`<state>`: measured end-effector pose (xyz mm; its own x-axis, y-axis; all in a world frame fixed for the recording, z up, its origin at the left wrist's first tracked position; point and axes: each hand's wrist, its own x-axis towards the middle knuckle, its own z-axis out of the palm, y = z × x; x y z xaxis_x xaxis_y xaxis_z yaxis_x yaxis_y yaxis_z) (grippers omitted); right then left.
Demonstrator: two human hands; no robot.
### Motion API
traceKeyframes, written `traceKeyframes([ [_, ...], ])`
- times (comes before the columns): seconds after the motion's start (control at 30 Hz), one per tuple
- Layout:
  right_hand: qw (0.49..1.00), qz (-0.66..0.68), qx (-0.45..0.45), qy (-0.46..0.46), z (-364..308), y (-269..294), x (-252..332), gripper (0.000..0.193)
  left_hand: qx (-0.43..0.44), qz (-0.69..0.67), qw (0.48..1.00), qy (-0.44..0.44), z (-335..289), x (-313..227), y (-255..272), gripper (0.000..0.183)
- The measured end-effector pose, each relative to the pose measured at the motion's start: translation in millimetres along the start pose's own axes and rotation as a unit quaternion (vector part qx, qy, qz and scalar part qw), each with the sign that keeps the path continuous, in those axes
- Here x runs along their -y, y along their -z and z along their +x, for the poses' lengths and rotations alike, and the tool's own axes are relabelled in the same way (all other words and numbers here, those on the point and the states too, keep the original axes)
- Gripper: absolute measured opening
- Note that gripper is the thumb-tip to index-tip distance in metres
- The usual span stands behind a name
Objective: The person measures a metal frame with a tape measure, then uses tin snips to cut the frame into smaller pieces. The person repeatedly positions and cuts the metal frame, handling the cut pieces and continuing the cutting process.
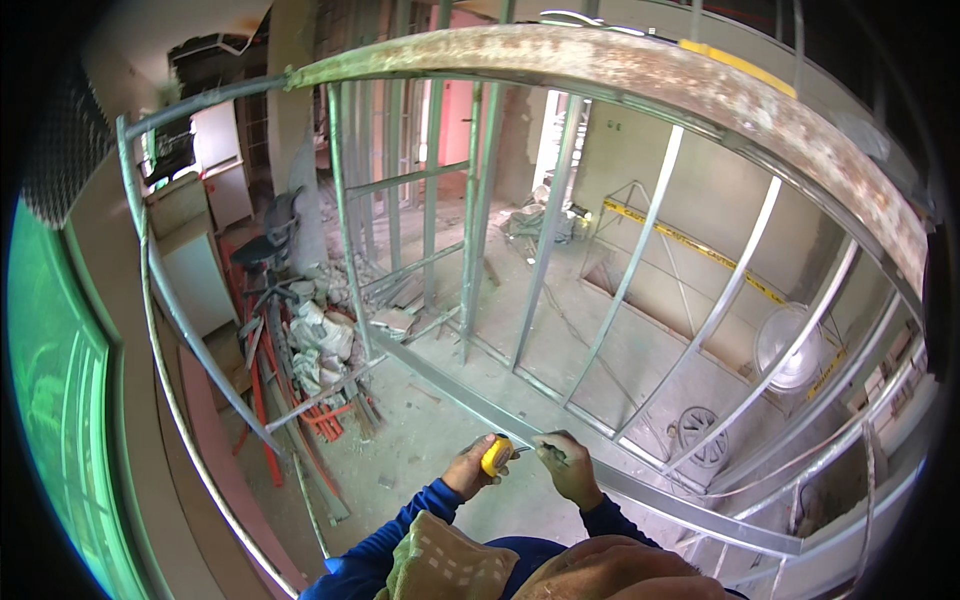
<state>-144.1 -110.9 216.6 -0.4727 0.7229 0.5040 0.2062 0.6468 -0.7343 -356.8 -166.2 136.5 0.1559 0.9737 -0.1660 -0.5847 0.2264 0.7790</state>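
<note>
A yellow tape measure (496, 456) with dark parts sits in my left hand (464, 472), whose fingers are wrapped round it. Close by on the right, my right hand (571, 472) is closed, its fingers bent by the tape measure's front. A thin dark piece shows between the two, but what my right fingers pinch is too small to make out. Both hands are above a long grey metal channel (450, 386), which runs slantwise from the upper left to the lower right and passes partly behind my right hand.
Upright metal studs (634, 265) stand in a row beyond the channel, beneath a rusty beam (600, 52). Rubble and sacks (322, 340) lie at left beside red pipes (262, 400). Pale pipe rails (165, 345) flank me. Caution tape (690, 240) and a round fan (790, 350) are at right.
</note>
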Motion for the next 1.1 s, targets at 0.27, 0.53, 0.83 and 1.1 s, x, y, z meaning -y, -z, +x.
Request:
traceKeyframes([
  [0.27,0.984,-0.025,-0.169,0.044,32.2,28.3,55.5,0.016,0.125,0.183,0.954,-0.203,18.1,-65.3,-53.0,0.047],
  [0.53,0.906,-0.212,-0.201,0.305,130.5,59.5,223.4,0.025,0.052,0.349,0.676,-0.647,-39.8,-347.0,-107.5,0.053],
  [0.83,0.723,-0.465,-0.236,0.452,331.9,80.2,423.1,0.02,-0.04,0.521,0.284,-0.804,-7.1,-606.6,-220.1,0.038],
  [1.1,0.74,-0.619,-0.094,0.248,382.2,91.2,395.6,0.022,0.03,0.644,0.404,-0.649,36.1,-620.0,-202.4,0.039],
])
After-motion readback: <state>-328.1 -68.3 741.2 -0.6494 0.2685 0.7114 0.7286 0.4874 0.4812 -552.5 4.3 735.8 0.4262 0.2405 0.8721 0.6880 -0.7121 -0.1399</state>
